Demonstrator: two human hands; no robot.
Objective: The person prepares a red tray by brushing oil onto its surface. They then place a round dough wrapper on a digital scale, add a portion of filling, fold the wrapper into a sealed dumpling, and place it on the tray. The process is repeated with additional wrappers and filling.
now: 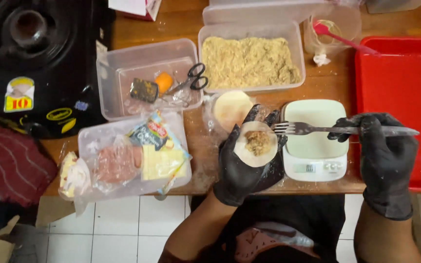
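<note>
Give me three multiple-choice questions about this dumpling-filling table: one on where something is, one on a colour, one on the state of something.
1. Where do the scissors lie?
A. In the clear tub left of the filling container
B. On the red tray
C. On the scale

2. What colour is the tray at the right edge?
A. Blue
B. Red
C. White

3. What is the state of the wrapper in the left hand?
A. Folded shut
B. Bare
C. Open with filling at its middle

Answers: 1 A, the scissors rest inside that tub beside an orange piece. 2 B, the tray shows plain red. 3 C, it lies flat on the palm with a brown mound on it, while the right hand holds a fork.
</note>
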